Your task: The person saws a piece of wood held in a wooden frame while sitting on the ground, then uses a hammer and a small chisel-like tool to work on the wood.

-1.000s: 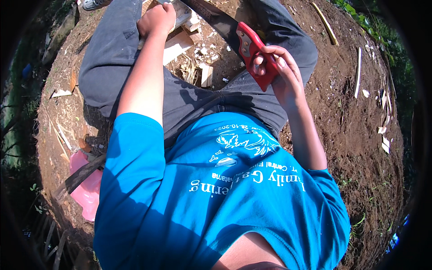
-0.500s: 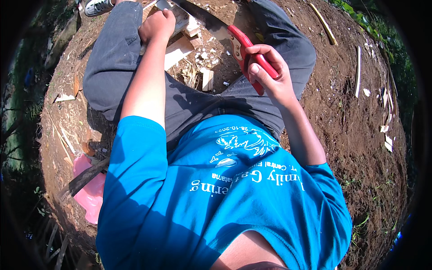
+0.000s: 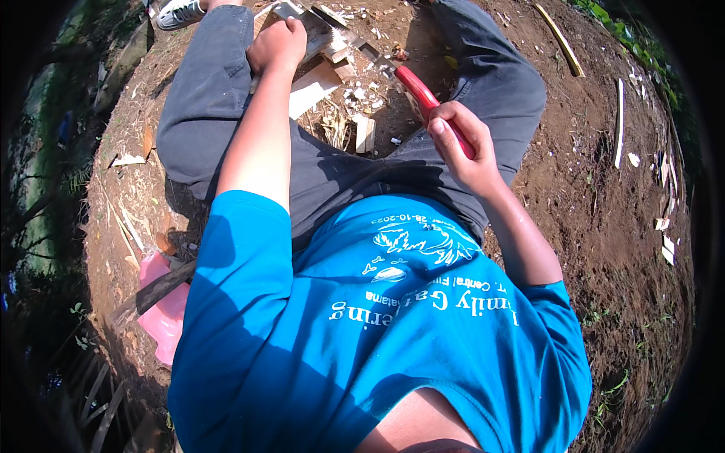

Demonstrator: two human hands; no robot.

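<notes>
Red-handled saw angles past the right leg, the right hand wrapped around it, blade edge slanting toward wood pieces; the left hand curls near them, its hold hidden; brown soil spreads wide rightward.

right hand: gripping red-handled saw | left hand: curled near pale board | chips: on soil

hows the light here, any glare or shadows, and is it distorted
Head view: hard sunlight, pale glare on the left forearm and dark shadow across the shirt; head view again: black fisheye rim, ground bowed at the edges, red saw handle reasonably sharp.
</notes>
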